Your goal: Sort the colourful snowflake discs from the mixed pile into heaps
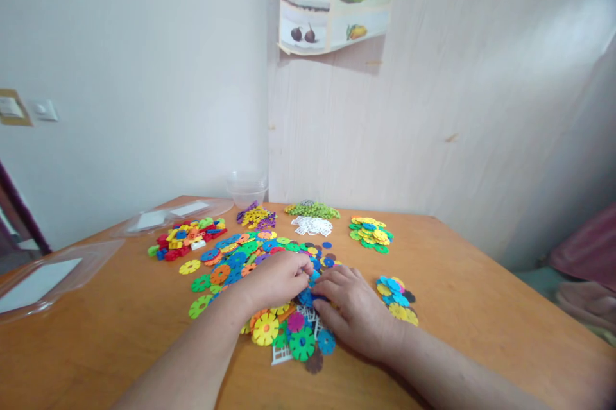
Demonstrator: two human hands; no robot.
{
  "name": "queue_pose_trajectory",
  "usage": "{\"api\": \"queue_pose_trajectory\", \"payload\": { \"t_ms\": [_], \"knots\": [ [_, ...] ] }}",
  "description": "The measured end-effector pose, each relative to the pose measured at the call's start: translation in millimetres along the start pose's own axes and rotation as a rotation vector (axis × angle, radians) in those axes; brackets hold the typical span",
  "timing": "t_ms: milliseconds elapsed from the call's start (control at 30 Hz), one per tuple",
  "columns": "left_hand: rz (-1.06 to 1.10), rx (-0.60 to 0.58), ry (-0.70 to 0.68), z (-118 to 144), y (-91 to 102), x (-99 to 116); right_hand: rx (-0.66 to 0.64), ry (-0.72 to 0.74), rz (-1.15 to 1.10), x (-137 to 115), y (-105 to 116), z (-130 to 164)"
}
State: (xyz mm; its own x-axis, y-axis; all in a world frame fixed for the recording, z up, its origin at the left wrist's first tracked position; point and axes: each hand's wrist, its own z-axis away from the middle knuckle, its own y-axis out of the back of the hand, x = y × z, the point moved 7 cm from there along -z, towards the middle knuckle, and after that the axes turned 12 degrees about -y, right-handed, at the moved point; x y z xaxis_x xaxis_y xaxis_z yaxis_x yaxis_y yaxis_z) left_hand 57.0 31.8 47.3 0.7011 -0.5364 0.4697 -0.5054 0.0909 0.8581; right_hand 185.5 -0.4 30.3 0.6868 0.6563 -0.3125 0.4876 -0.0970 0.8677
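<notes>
Head view: both hands rest on a heap of coloured plastic discs (250, 256) in the middle of the wooden table (481, 307). Left hand (276, 278) lies palm down, fingers curled together over blue discs (305, 296); whether it grips one cannot be told. Right hand (353, 314) meets it fingertip to fingertip, fingers bent and close together on the same blue discs. A yellow disc (265, 329) and a green disc (302, 343) lie just below the hands. Small separate piles: green pieces (312, 209), white pieces (312, 226). Clear lid (48, 278) at far left.
</notes>
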Motion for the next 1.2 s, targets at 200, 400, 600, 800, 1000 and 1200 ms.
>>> {"api": "queue_pose_trajectory", "payload": {
  "t_ms": [200,400,600,800,1000,1200],
  "knots": [
    [0.031,-0.005,-0.026,-1.1,-0.5,-3.2,0.045,-0.08,0.008,13.3,-2.5,-4.7],
    [0.063,0.006,-0.017,-1.5,-1.4,-9.0,0.024,-0.019,-0.032,-0.3,-0.1,-1.6],
    [0.057,-0.019,-0.003,-1.8,-1.9,-4.3,0.012,-0.013,0.005,-4.9,-3.9,-2.0],
    [0.068,-0.041,-0.004,-4.3,-6.7,-9.0,0.086,-0.004,0.062,-0.1,-0.1,-4.8],
    [0.105,-0.058,-0.028,-4.4,-6.2,-5.0,0.148,-0.002,0.101,3.3,1.0,-6.5],
    [0.209,-0.066,-0.02,-4.1,-8.4,-3.2,0.18,-0.128,0.051,21.2,-3.2,-11.5]
  ]
}}
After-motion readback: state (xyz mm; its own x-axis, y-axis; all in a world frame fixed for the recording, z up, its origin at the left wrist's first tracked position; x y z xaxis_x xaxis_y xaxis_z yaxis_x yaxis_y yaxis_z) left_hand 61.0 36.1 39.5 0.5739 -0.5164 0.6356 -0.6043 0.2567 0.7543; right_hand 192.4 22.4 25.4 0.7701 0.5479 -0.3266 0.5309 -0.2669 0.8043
